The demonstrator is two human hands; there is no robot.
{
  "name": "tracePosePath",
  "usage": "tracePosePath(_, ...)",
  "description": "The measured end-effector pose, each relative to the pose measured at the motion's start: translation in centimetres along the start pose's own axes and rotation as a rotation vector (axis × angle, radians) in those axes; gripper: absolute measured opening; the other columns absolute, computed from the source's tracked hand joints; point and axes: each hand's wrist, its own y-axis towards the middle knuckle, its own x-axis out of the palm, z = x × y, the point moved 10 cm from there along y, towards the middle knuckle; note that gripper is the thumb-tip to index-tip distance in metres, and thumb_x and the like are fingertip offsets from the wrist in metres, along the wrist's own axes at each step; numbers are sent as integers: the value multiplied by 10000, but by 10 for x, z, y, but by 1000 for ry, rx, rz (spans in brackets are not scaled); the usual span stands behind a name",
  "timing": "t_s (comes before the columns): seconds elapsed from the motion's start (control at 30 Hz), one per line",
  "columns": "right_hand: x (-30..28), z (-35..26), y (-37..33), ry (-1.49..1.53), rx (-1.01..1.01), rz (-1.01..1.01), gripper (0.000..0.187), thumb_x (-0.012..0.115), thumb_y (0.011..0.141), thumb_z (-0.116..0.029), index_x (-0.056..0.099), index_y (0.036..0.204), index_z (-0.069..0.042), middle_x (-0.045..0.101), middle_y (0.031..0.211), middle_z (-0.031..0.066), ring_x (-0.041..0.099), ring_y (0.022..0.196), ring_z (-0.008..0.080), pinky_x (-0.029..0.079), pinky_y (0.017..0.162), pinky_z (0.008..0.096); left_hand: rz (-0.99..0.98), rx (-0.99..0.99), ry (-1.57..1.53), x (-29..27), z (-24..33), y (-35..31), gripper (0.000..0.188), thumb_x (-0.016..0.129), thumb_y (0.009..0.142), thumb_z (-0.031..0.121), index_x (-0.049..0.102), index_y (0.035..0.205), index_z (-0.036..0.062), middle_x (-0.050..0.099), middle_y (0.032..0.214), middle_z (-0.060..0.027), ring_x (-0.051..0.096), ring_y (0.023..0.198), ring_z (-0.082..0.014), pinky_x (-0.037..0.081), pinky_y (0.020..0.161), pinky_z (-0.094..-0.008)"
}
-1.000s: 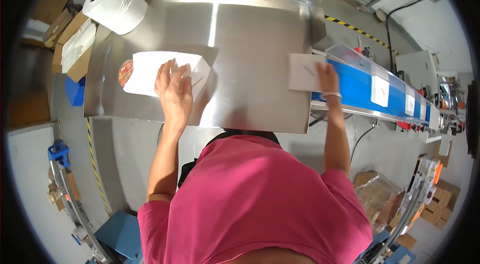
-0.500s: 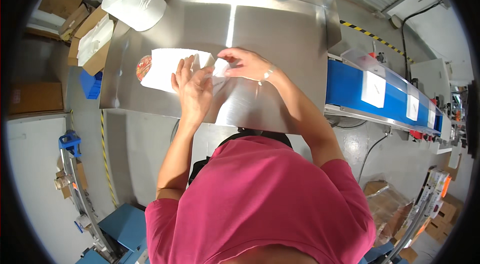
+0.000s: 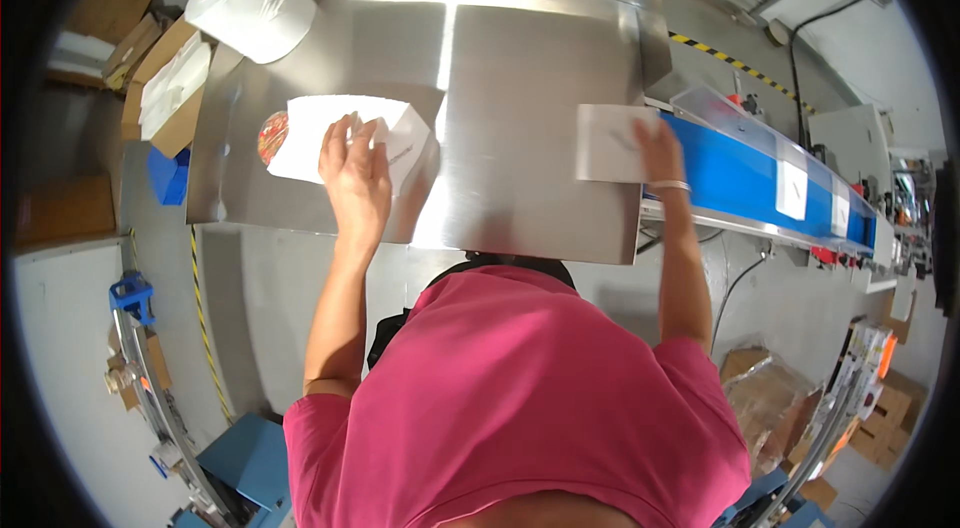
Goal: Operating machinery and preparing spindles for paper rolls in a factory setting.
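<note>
On the steel table lies a fanned stack of white paper pieces (image 3: 305,138), perhaps sleeves or sheets. My left hand (image 3: 358,183) rests on the stack, fingers bent and somewhat apart over the top pieces. A round red patterned item (image 3: 273,138) shows from under the stack's left end, mostly covered. Out to the right, my right hand (image 3: 663,156), smeared by motion, grips the right edge of a square white paper piece (image 3: 605,143) with a faint mark. That piece spans the table's right edge, beside the blue conveyor belt (image 3: 715,163).
The steel table (image 3: 540,58) has a raised back rim. A large white roll (image 3: 255,3) stands at its back left, near an open carton (image 3: 170,93) and a blue bin (image 3: 168,176). More white squares (image 3: 791,190) lie along the conveyor under a clear guard (image 3: 735,118).
My right hand has swung from the stack to the table's right edge with a white paper piece. My left hand stays on the stack. White pieces on the conveyor have shifted farther right.
</note>
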Motion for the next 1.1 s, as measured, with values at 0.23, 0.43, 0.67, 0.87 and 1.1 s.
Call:
tracePosePath(0.23,-107,-47,6,-518,122,346,519,636,760,-341,501,1132,-5,577,1039,183,550,934,366,443,793,417,1,-10,14,0,-5,-4,293,585,705,-16,620,989,52,462,1197,-181,388,1146,-354,299,948,-447)
tracePosePath(0.43,42,-254,19,323,-403,-366,510,702,717,-198,474,1166,-121,568,1046,77,562,933,220,457,801,350,-5,-21,-6,-4,-2,-6,289,596,671,-27,642,936,79,460,1203,-179,370,1165,-363,257,973,-461)
tracePosePath(0.67,142,-346,11,447,-524,-812,440,660,752,-227,492,1134,-87,499,1154,82,456,1083,215,401,881,324,-73,0,-7,0,9,-2,226,656,705,82,633,929,87,421,1240,-202,329,1199,-392,223,989,-485)
tracePosePath(0.87,116,-267,-2,834,34,-649,272,572,855,-206,484,1007,3,557,893,52,512,815,103,426,701,248,24,-44,65,-9,-19,1,345,613,757,72,555,1096,53,425,1226,-217,364,1169,-377,324,948,-449)
tracePosePath(1.1,-26,-44,1,-67,130,69,334,567,821,-356,492,828,-31,503,671,158,495,617,314,410,568,404,4,-109,-80,-11,-24,0,286,583,738,-18,609,1014,53,471,1182,-174,417,1124,-345,398,886,-403)
